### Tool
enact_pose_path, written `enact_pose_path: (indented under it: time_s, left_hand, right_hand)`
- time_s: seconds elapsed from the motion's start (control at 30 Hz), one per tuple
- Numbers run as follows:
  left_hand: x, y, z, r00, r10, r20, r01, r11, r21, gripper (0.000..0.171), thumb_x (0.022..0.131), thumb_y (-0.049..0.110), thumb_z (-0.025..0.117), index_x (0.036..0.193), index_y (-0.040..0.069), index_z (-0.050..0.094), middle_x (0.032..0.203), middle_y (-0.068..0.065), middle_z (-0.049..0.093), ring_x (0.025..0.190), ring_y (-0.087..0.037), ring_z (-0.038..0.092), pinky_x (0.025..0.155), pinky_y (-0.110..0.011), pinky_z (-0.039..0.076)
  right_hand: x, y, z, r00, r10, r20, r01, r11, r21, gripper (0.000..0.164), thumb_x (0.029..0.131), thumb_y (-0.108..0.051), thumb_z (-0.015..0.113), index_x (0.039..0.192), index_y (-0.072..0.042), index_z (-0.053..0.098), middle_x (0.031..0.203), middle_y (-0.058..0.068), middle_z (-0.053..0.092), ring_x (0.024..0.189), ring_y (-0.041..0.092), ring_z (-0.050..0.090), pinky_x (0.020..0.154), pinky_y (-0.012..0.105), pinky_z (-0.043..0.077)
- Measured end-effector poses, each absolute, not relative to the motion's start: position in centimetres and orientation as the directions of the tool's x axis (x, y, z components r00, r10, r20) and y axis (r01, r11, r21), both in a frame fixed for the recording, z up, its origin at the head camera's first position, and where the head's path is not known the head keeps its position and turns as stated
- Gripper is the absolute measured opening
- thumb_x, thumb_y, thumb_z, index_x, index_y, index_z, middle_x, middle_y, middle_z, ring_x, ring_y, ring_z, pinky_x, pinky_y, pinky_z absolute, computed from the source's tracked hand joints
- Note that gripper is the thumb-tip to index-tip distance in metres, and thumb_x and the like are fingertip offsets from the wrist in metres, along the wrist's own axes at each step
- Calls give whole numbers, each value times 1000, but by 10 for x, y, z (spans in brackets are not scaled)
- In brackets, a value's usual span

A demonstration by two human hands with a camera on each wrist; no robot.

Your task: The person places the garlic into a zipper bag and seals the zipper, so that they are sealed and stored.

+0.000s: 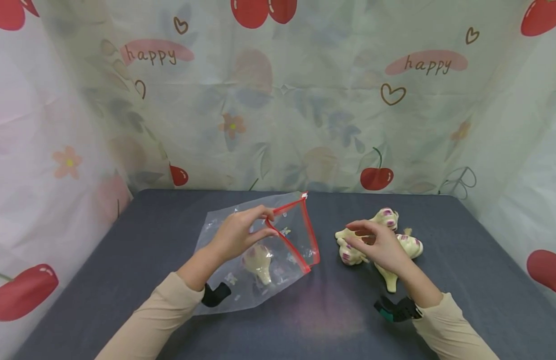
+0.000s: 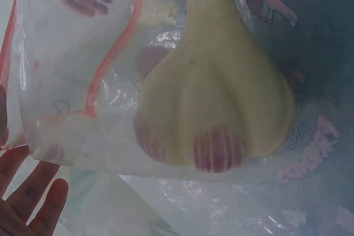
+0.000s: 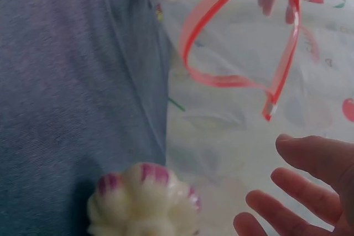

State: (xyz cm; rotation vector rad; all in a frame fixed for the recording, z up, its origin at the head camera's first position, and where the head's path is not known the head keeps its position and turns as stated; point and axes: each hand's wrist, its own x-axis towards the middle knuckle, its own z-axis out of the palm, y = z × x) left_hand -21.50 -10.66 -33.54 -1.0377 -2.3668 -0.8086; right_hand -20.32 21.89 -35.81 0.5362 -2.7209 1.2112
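Note:
My left hand (image 1: 237, 232) pinches the red-edged rim of a clear zip bag (image 1: 315, 245), and the bag's mouth gapes toward the right. Inside the bag lies one garlic bulb (image 1: 258, 262), seen large through the plastic in the left wrist view. Several more garlic bulbs (image 1: 351, 255), cream with purple patches, are clustered on the right side of the table. Over that cluster hovers my right hand (image 1: 383, 247), partly covering it. Its fingers are spread apart with nothing between them in the right wrist view, where a bulb (image 3: 146, 200) shows below.
A dark grey table (image 1: 170, 235) lies under everything. Patterned curtains (image 1: 282, 100) with cherries and "happy" lettering enclose it at the back and both sides. A thin looped cord (image 1: 460, 181) sits at the back right corner. Black straps are on both wrists.

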Motion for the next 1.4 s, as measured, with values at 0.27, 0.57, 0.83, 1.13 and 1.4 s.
enact_pose_path:
  time_s: [0.27,0.57,0.83,1.13,1.4]
  left_hand:
    - [-215,-108,-336,-630,512,584,762,552,339,31,75,23,76,97,11,58,94,-5,71,90,-17,68,69,-30,53]
    - [-214,-107,-335,-638,514,574,755,564,334,30,77,24,75,97,11,58,96,-5,71,86,-17,68,66,-28,51]
    - [-213,-106,-335,-644,511,569,749,573,333,29,77,23,75,97,10,59,96,-3,70,87,-16,68,67,-28,52]
    - [-213,-106,-335,-650,510,564,745,573,340,30,77,25,74,98,10,59,97,-5,71,89,-17,68,67,-31,53]
    - [-213,-106,-336,-651,508,565,745,570,346,30,77,25,74,98,12,58,97,-5,71,89,-18,68,67,-34,53]
  right_hand:
    - [-203,222,-369,-933,-248,260,-360,657,-662,39,85,-19,69,118,1,60,117,19,63,104,34,62,88,49,50]
    - [-203,220,-375,-934,-235,268,-353,716,-602,39,81,-16,72,117,-2,62,116,16,64,104,34,61,88,49,49]
    - [-204,219,-381,-937,-237,256,-344,740,-578,42,79,-16,74,116,-2,62,115,16,64,101,32,59,83,44,48]
    - [-208,219,-387,-936,-232,263,-344,753,-560,42,77,-17,75,115,-3,63,114,14,65,104,29,59,84,43,47]
    - [-209,217,-387,-933,-230,278,-350,765,-541,43,76,-17,77,114,-4,63,112,14,66,102,29,61,83,42,47]
